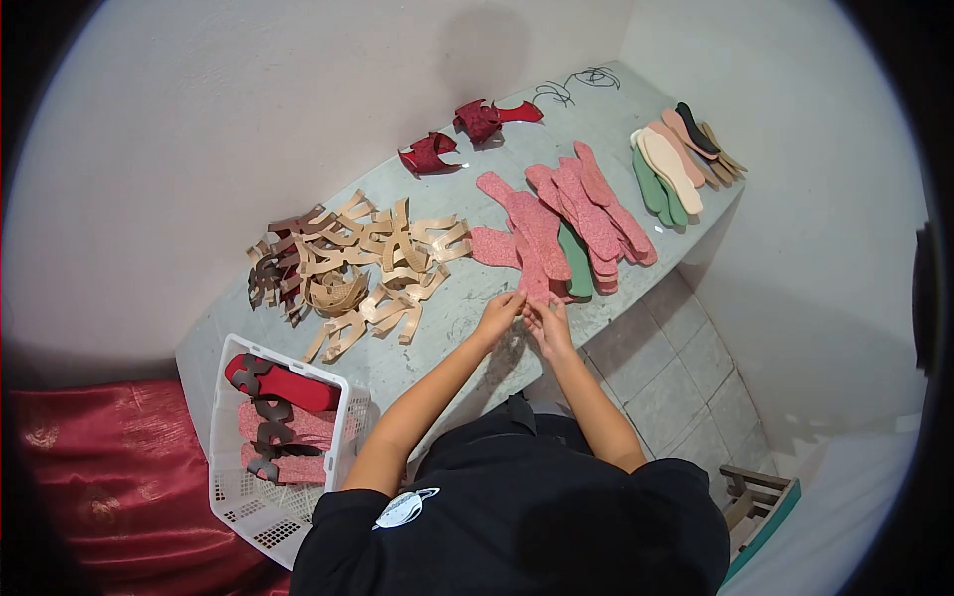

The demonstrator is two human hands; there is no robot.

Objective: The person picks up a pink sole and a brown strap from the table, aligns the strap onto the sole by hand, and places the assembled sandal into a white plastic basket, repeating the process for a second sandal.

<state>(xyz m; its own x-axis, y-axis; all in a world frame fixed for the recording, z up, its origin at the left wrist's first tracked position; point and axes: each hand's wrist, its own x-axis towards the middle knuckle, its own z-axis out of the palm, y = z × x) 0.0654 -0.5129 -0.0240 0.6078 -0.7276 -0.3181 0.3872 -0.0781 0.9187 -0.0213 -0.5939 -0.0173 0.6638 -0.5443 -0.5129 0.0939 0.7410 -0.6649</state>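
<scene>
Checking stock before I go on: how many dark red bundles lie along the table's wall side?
2: one dark red bundle just beyond the beige straps, another farther right, with a smooth red strip at its right end. Pieces inside each may be hidden.

Footwear workshop, pink insoles (538, 233), tan straps (399, 240)

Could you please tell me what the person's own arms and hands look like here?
The left hand and right hand are both bare, with no gloves. The forearms are uncovered too, and no watch or bracelet shows on either wrist. Short black sleeves cover the upper arms, part of a black top. Rings would be too small to make out.
</scene>
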